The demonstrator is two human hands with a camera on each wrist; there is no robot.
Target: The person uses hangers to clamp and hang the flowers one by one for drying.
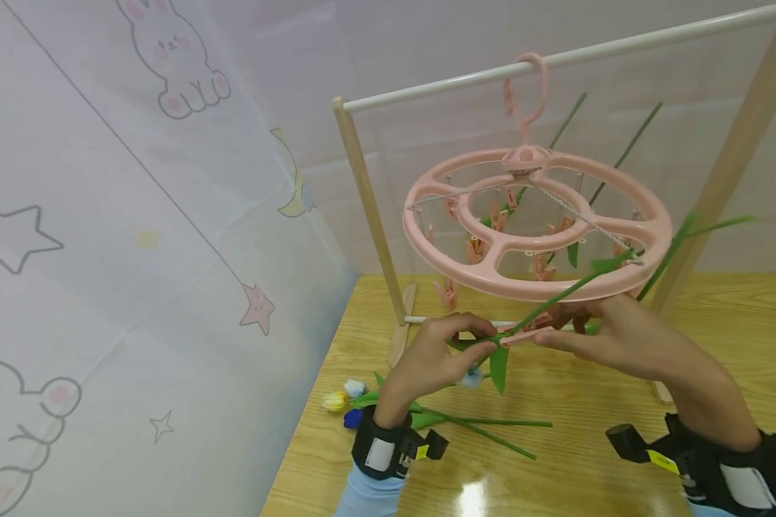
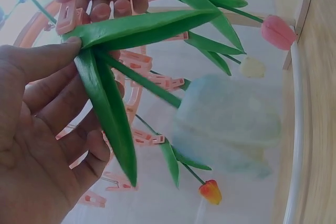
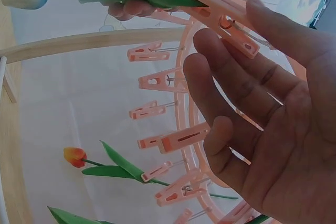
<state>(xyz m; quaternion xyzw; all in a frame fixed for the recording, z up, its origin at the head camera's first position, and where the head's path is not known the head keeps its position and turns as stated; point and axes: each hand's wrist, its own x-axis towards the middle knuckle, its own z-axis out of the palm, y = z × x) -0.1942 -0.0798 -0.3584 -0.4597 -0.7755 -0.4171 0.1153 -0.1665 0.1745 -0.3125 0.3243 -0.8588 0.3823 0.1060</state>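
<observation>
My left hand [image 1: 436, 355] pinches the green stem of a pale blue-and-white artificial tulip [image 2: 226, 124] between thumb and fingers, near its leaves [image 2: 147, 30]. The bloom hangs downward, and the stem slants up past the rim of a round pink clip hanger [image 1: 449, 276]. From the other side my right hand [image 1: 634, 337] holds a pink clothespin [image 3: 223, 19] of that hanger, thumb on one arm and fingertips under the other. In the right wrist view the leaf base and stem lie at the clothespin's mouth, which hides part of them.
The hanger hooks over a white rod [image 1: 440, 87] on a wooden stand [image 1: 368, 208]. Other clips hold a pink tulip [image 2: 278, 32], a pale yellow one [image 2: 253, 67] and an orange-red one [image 3: 75, 157]. Several tulips, including a yellow one [image 1: 334, 401], lie on the wooden table [image 1: 575, 474].
</observation>
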